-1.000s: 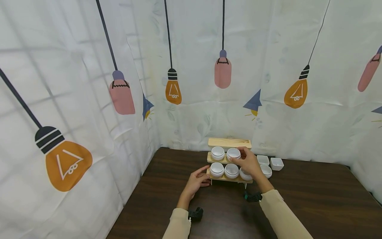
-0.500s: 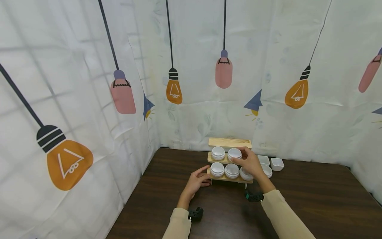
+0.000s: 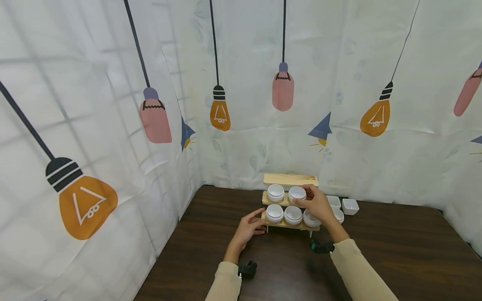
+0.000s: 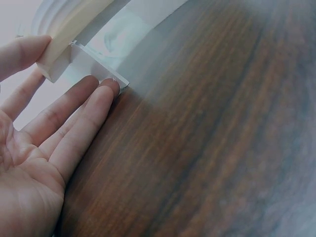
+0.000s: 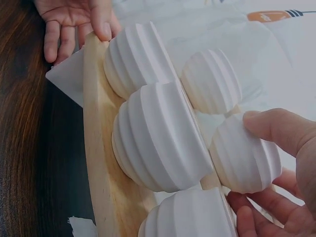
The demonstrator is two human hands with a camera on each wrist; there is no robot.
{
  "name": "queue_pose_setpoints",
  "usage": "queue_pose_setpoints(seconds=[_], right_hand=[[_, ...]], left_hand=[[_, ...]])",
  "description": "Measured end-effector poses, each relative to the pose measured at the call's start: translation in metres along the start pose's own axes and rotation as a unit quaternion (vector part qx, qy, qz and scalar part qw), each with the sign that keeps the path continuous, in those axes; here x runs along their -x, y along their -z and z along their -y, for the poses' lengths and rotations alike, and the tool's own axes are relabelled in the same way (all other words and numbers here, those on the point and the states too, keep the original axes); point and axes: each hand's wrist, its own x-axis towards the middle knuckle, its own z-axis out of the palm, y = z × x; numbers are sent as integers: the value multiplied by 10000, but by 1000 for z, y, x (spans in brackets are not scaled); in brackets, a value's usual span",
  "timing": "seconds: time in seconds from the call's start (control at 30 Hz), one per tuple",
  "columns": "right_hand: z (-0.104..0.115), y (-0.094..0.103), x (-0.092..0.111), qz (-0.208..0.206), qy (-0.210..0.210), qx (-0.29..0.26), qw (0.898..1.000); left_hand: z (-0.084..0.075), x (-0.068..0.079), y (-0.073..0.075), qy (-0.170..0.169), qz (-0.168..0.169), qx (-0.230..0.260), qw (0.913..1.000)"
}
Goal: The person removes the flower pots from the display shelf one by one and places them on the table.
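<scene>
My right hand [image 3: 316,205] pinches a small white ribbed bowl [image 5: 247,153] between thumb and fingers, on the middle tier of a stepped wooden rack [image 3: 290,179]. Another white bowl [image 3: 275,192] sits to its left on that tier. Along the lowest tier stand three more ribbed bowls, one of them a middle bowl [image 3: 293,215]; the rightmost is partly behind my right hand. My left hand [image 3: 245,229] touches the rack's left end. Its fingers lie fairly straight against the wooden shelf end [image 4: 57,61] and the clear side support [image 4: 96,66].
To the right of the rack, on the dark wooden table [image 3: 395,246], are two square white dishes, one of them an outer dish [image 3: 350,206], and a round white bowl [image 3: 338,215]. A curtain [image 3: 248,146] printed with lamps hangs behind.
My right hand and the bowl it pinches have shifted slightly to the right along the middle tier. The left hand stays at the rack's end.
</scene>
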Motion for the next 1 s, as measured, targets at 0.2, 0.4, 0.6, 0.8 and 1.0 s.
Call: queue_pose_setpoints(seconds=[0.2, 0.4, 0.6, 0.8, 1.0], right_hand=[[-1, 2, 0, 16, 23, -215, 9998], [-3, 3, -1, -10, 107, -240, 9997], [-3, 4, -1, -6, 110, -354, 9993], [-3, 3, 1, -74, 151, -427, 9989], [-5, 2, 1, -190, 183, -434, 9987]], left_hand=[[-1, 0, -1, 5, 12, -13, 10000], [-3, 1, -1, -7, 12, -26, 10000], [-1, 1, -1, -9, -31, 22, 10000], [-1, 1, 0, 14, -35, -32, 10000], [-1, -1, -1, 13, -27, -18, 10000]])
